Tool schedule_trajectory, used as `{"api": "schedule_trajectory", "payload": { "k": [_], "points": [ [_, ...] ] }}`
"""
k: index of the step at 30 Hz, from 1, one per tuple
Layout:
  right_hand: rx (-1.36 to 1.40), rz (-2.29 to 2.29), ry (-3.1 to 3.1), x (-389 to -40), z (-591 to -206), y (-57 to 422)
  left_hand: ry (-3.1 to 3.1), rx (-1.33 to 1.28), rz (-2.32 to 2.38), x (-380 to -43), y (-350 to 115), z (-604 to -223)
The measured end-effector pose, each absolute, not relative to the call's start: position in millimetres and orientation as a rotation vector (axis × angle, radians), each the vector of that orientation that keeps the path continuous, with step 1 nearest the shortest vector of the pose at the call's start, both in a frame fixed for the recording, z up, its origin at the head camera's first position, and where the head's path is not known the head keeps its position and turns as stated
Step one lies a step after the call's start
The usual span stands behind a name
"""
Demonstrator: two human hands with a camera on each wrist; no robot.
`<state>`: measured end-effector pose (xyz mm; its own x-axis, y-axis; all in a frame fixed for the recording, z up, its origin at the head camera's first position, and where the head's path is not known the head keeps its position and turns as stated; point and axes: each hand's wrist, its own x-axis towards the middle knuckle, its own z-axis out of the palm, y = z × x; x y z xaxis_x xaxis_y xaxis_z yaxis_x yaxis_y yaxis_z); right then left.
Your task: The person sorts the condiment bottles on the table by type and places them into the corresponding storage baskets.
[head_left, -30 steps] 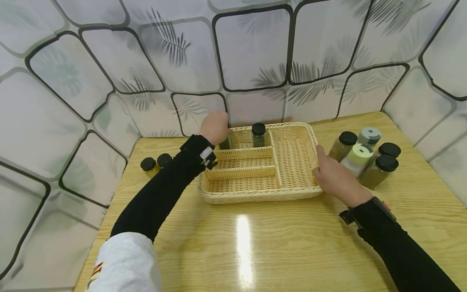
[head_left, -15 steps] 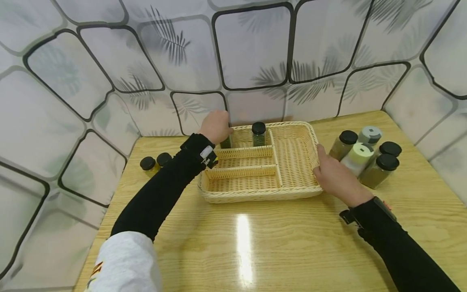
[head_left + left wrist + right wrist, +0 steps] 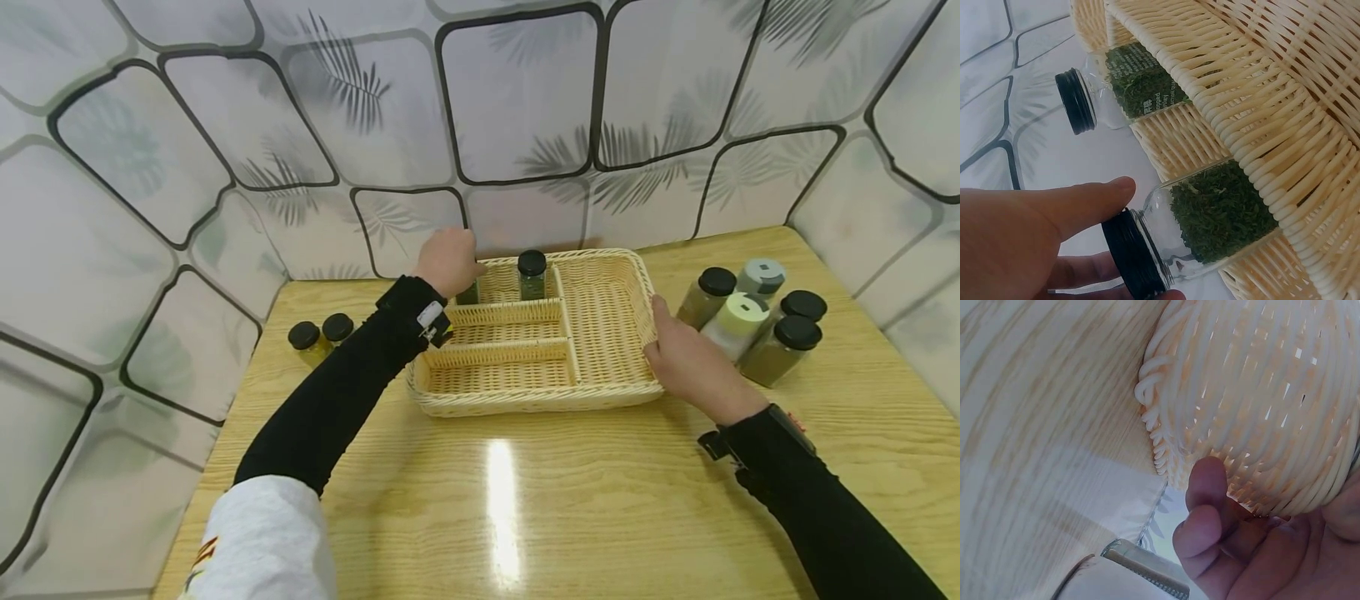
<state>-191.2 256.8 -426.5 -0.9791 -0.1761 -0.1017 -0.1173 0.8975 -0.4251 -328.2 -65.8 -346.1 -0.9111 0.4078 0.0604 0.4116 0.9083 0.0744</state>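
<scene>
A wicker basket (image 3: 536, 403) with dividers lies on the table. My left hand (image 3: 447, 262) pinches the black lid of a glass spice jar (image 3: 1222, 215) of dried green herbs, thumb on one side and fingers on the other. That jar stands in the basket's back-left compartment, mostly covered by the hand in the head view. To its right in the same compartment stands a second herb jar (image 3: 532, 279), upright and apart from the hand. My right hand (image 3: 692, 365) grips the basket's right rim; in the right wrist view its curled fingers (image 3: 1207, 487) lie against the outer wall.
Several jars and shakers, including one with a pale green lid (image 3: 741, 315), stand right of the basket near the right hand. Two black-lidded jars with yellow contents (image 3: 307, 342) are at the left, beside the left forearm. A patterned cloth wall (image 3: 517, 108) rises behind the basket.
My left hand has shifted very slightly to the right, still on the jar's lid. The right hand and the basket look unmoved.
</scene>
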Motion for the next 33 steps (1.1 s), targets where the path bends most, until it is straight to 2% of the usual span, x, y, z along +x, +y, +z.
{"api": "schedule_trajectory", "payload": {
  "k": [33],
  "points": [
    [-0.213,-0.651,2.923,-191.7,-428.7,256.8,-3.021,-0.609,0.018,-323.5,-62.2,-347.7]
  ]
}}
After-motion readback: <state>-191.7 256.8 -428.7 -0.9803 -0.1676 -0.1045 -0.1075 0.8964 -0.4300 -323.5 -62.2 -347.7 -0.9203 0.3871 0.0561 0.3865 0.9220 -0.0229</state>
